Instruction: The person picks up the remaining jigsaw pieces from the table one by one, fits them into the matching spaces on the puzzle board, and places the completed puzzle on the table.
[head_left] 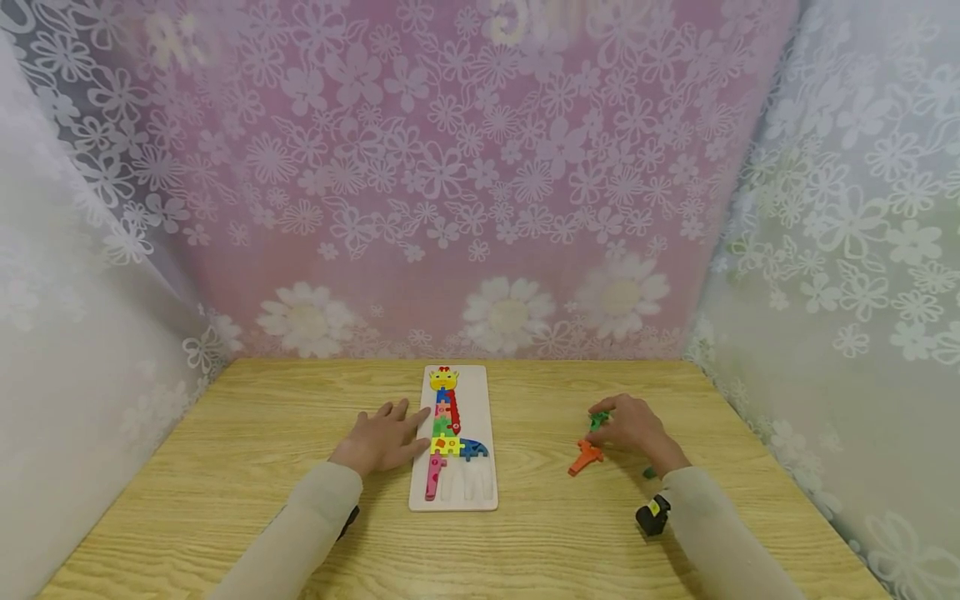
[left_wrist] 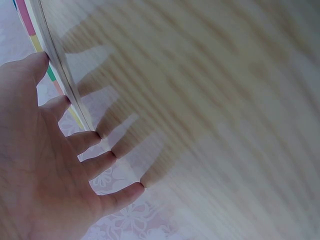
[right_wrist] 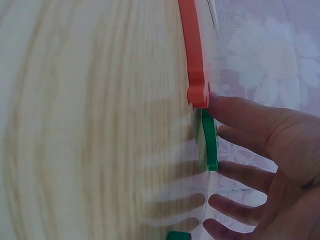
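Observation:
A giraffe puzzle board (head_left: 472,400) lies on the table with colored pieces set in it. My left hand (head_left: 382,439) is spread flat at the board's left edge, thumb and a fingertip touching it. In the left wrist view, the fingers of this left hand (left_wrist: 55,150) are stretched out and hold nothing. Over on the right, my right hand (head_left: 633,427) pinches a green puzzle piece (head_left: 598,422) between thumb and fingers, low over the table. An orange leg piece (head_left: 585,457) lies just in front of the thumb; the right wrist view shows this orange piece (right_wrist: 195,55) beside the thumb tip.
Another green piece (head_left: 650,472) lies partly hidden under the right wrist. Pale leg-shaped recesses (head_left: 469,482) show at the board's lower end. The wooden table (head_left: 525,550) meets a flowered curtain (head_left: 480,208) behind, with further curtains on both sides.

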